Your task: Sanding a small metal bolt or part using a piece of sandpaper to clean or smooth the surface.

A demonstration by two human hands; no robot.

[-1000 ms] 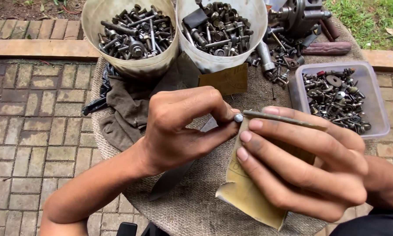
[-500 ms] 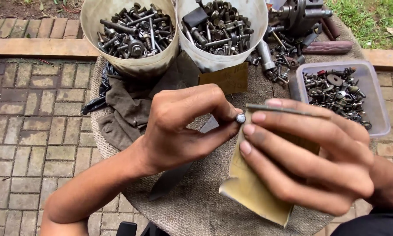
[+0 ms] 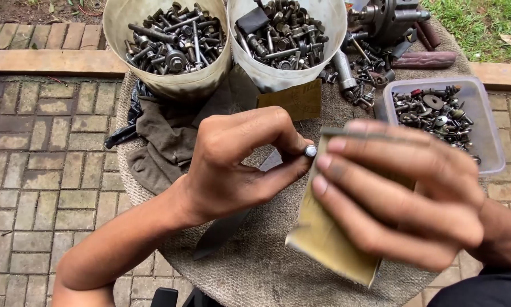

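We're pinching a small bolt (image 3: 310, 151) at its rounded silver head, left hand (image 3: 238, 165) clenched around it between thumb and forefinger, over the middle of the burlap-covered table (image 3: 255, 267). The shank is running right, under the fold of a tan sheet of sandpaper (image 3: 323, 239) that the right hand (image 3: 397, 193) is grasping, fingers wrapped over the top edge and pressing the paper onto the shank.

What's changing: compared with a second ago the right hand is now motion-blurred and sitting lower and wider in view, and the paper is hanging further down toward the table edge. The bolt head is staying at about the same spot next to the right fingertips. So we're judging that the right hand is stroking the paper along the shank while the left is holding the bolt steady (could also be rotating it slightly, can't tell). The shank itself is hidden by the paper, so we can't say how clean it is getting.

Around that: two pale buckets (image 3: 170, 85) full of dark bolts and nuts at the far edge, a clear plastic tub (image 3: 482, 113) of smaller hardware on the right, a brown rag (image 3: 164, 142) near the left wrist, loose parts and a heavier metal piece (image 3: 391, 20) behind, brick paving (image 3: 45, 148) below
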